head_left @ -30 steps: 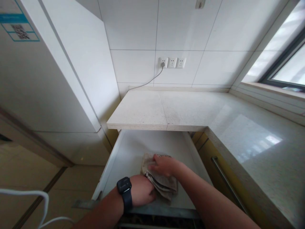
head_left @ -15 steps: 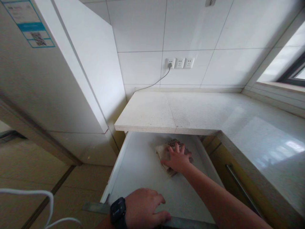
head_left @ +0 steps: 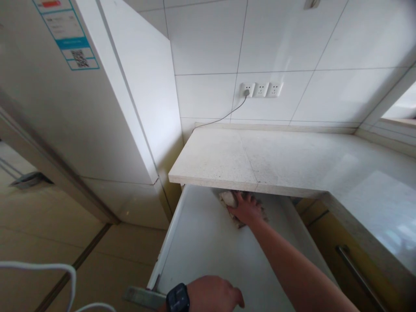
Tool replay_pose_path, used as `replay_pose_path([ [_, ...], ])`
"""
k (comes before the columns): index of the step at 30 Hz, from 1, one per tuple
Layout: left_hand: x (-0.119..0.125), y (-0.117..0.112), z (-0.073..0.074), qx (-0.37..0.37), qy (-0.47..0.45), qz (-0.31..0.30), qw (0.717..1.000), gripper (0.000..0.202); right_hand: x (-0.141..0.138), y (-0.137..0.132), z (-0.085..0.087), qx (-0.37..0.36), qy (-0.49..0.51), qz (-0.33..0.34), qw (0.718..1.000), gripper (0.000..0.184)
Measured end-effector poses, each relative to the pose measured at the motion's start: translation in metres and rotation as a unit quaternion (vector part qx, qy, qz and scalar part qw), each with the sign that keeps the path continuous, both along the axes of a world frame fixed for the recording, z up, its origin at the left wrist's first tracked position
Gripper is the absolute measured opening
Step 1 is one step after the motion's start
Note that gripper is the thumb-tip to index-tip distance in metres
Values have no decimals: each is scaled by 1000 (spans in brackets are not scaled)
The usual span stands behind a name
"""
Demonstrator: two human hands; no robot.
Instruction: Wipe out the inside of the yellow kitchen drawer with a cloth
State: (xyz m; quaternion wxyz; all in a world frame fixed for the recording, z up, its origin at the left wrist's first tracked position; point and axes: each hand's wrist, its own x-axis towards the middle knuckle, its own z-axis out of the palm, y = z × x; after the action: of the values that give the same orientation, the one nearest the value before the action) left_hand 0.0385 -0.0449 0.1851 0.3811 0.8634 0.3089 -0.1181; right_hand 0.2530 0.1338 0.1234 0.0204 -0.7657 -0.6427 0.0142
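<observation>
My right hand [head_left: 248, 208] presses on a folded beige cloth [head_left: 230, 199] with a dark pattern, its fingers partly bent over it. The cloth lies bunched on the white floor of a pulled-out drawer [head_left: 195, 242], towards the back under the countertop's edge. Low in the view, my left hand [head_left: 212, 294] is by the drawer's front, a black watch [head_left: 177, 298] on its wrist. One finger of it bends down; the thumb and the other fingertips are cut off by the frame, so its grip is hidden.
A pale stone countertop [head_left: 214, 151] overhangs the drawer and turns along the right side. To the left stands a tall white cabinet or appliance [head_left: 146, 78]. A cord runs to wall sockets [head_left: 261, 89]. A cupboard handle [head_left: 357, 273] is at the right, a white cable [head_left: 73, 281] at lower left.
My right hand has pushed the cloth farther back in the drawer, and the cloth has bunched up. My left hand's finger bends more. The view has shifted left.
</observation>
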Motion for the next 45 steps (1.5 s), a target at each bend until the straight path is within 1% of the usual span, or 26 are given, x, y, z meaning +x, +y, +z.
replay_pose_path([
  [3, 2, 3, 7, -17, 21, -8, 1000, 41, -32, -1, 8, -10, 4, 101, 995, 85],
  [5, 3, 4, 15, -6, 27, -23, 999, 38, -56, -17, 11, -21, 15, 209, 978, 87],
  [7, 4, 3, 22, 25, 29, -44, 998, 34, -78, -44, 13, -41, 39, 330, 942, 94],
  [9, 6, 2, 22, 59, 36, -50, 996, 32, -93, -75, 14, -57, 65, 451, 888, 95],
  [10, 7, 1, 20, 73, 36, -51, 995, 31, -98, -89, 15, -65, 77, 500, 860, 89],
  [11, 8, 0, 16, 83, 34, -48, 995, 30, -102, -100, 15, -72, 84, 537, 836, 80],
  [13, 9, -1, 9, 92, 38, -36, 994, 30, -104, -108, 16, -72, 87, 570, 814, 72],
  [14, 9, -1, 6, 87, 38, -35, 995, 30, -101, -106, 16, -68, 83, 567, 817, 74],
  [15, 8, -1, 4, 76, 38, -38, 996, 30, -97, -98, 16, -61, 75, 550, 830, 80],
  [16, 7, 0, 5, 61, 39, -43, 996, 31, -91, -88, 16, -53, 66, 521, 849, 87],
  [18, 5, 2, 9, 33, 34, -53, 997, 34, -74, -62, 15, -34, 43, 426, 903, 93],
  [19, 4, 3, 13, 21, 30, -55, 998, 35, -64, -50, 14, -23, 31, 370, 928, 91],
  [21, 3, 5, 20, 7, 32, -52, 998, 35, -46, -34, 12, -9, 12, 271, 963, 84],
  [23, 2, 6, 25, 0, 35, -54, 998, 34, -37, -33, 10, 5, -4, 218, 976, 80],
  [24, 2, 6, 25, -5, 32, -59, 998, 35, -37, -38, 9, 6, -8, 218, 976, 81],
  [26, 2, 5, 21, -10, 19, -56, 998, 35, -45, -58, 6, -8, -5, 270, 963, 87],
  [29, 2, 3, 9, -11, 2, -31, 999, 35, -64, -96, 4, -55, 26, 407, 911, 98],
  [31, 1, 1, 4, -7, -7, -14, 1000, 35, -70, -115, 6, -75, 42, 480, 873, 90],
  [33, -1, -1, 3, -7, -19, -6, 1000, 42, -64, -122, 10, -82, 42, 510, 855, 85],
  [34, -1, -1, 4, -6, -22, -2, 1000, 49, -57, -120, 11, -80, 35, 505, 859, 87],
  [35, -2, -2, 5, -5, -22, 0, 1000, 56, -46, -117, 13, -77, 26, 489, 869, 92],
  [37, -3, -3, 9, 0, -25, 2, 1000, 63, -15, -104, 15, -66, 8, 427, 902, 100],
  [39, -4, -3, 14, 4, -30, 6, 1000, 66, 22, -88, 15, -60, -15, 332, 941, 96],
  [41, -4, -3, 18, 6, -34, 3, 999, 69, 59, -76, 14, -47, -38, 209, 976, 87],
  [43, -4, -3, 20, 0, -26, -7, 1000, 70, 86, -70, 12, -34, -45, 101, 993, 80],
  [45, -3, -4, 21, -2, -17, -17, 1000, 69, 97, -69, 12, -26, -47, 56, 997, 75],
])
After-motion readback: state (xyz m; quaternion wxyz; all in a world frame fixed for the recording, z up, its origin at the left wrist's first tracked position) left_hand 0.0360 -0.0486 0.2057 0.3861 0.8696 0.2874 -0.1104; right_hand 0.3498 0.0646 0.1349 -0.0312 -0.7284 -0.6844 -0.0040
